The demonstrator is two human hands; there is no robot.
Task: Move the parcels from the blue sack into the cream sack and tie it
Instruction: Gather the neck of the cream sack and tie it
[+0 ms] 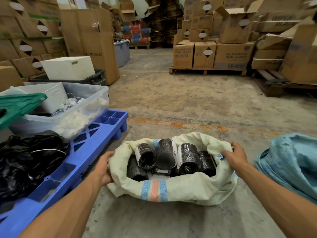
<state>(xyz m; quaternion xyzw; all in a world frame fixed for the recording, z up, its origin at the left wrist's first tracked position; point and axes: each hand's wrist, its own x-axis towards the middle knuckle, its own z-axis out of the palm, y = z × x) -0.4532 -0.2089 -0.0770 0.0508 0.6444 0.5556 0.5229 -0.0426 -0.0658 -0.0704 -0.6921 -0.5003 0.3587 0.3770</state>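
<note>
We've got both hands on the rim of the cream woven plastic sack (173,189) standing on the concrete floor: the left hand (103,166) grips its left edge, the right hand (235,156) clutches the right, holding the mouth spread, likely ready to gather it for tying. Inside sit several black plastic-wrapped cylindrical parcels (167,156), some upright. Just right, the light blue woven sack (289,162) lies slumped; its contents we can't see. Left, a blue plastic pallet (96,145) carries a clear tub (96,93).
</note>
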